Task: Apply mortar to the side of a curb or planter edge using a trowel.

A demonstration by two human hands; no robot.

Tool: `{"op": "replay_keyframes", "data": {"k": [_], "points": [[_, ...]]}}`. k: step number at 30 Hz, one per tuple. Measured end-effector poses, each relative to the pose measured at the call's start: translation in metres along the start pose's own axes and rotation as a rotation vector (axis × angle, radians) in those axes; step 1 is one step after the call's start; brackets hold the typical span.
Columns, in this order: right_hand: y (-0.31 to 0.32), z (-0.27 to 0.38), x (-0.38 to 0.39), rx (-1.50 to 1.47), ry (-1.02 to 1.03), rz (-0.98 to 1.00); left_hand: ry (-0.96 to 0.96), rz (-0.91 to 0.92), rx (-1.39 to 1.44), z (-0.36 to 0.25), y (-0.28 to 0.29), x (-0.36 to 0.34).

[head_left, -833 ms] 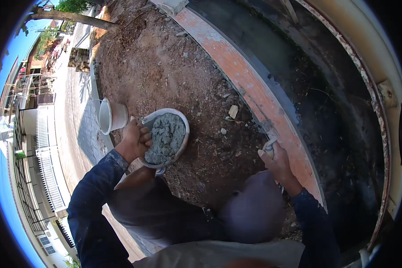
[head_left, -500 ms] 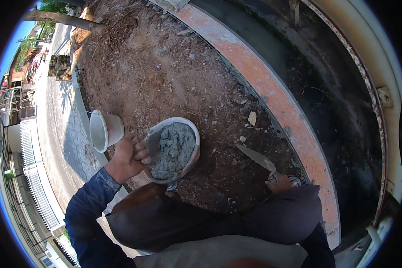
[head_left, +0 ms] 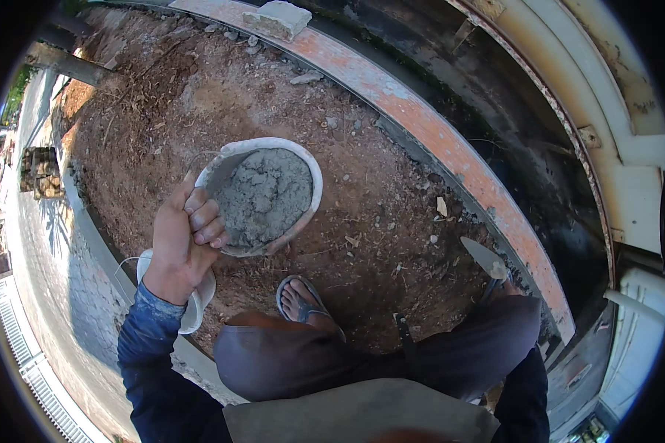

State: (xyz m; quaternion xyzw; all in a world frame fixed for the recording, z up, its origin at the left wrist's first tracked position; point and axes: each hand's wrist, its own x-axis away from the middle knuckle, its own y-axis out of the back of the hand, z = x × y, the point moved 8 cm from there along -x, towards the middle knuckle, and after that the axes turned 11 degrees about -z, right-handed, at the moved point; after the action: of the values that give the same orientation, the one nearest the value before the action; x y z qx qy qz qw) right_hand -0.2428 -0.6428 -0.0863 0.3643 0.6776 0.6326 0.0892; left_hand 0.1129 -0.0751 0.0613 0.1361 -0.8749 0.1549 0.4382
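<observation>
My left hand [head_left: 188, 244] is closed on the thin wire handle of a pale bucket of wet grey mortar [head_left: 266, 196], at the bucket's left side. A second pale bucket [head_left: 194, 310] is partly hidden behind that hand and forearm. My right hand [head_left: 507, 286] is mostly hidden by my right knee at the lower right; it grips a trowel [head_left: 477, 255], whose blade points up and left over the dirt near the concrete edge. My sandalled foot [head_left: 303, 303] is below the mortar bucket.
A curved orange-painted concrete ledge [head_left: 458, 155] runs beside a dark water channel [head_left: 532, 192], with a rusty rail [head_left: 584, 148] beyond. A concrete chunk [head_left: 277, 18] sits on the ledge. At left are paving [head_left: 52, 244], stacked blocks [head_left: 41, 173] and a tree trunk [head_left: 74, 66].
The mortar bucket has risen and shifted up the picture with my left hand. The second bucket now sits lower, behind that hand. The view has swung, showing more of the channel's far side.
</observation>
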Motion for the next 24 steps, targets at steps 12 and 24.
{"op": "replay_keyframes", "data": {"k": [12,24], "points": [[0.087,0.110,0.068,-0.096,0.112,-0.192,0.014,0.237,0.283,-0.060,0.068,-0.097],[0.094,0.353,0.030,-0.319,0.507,0.230,-0.075,0.143,0.408,-0.022,0.110,-0.105]]}}
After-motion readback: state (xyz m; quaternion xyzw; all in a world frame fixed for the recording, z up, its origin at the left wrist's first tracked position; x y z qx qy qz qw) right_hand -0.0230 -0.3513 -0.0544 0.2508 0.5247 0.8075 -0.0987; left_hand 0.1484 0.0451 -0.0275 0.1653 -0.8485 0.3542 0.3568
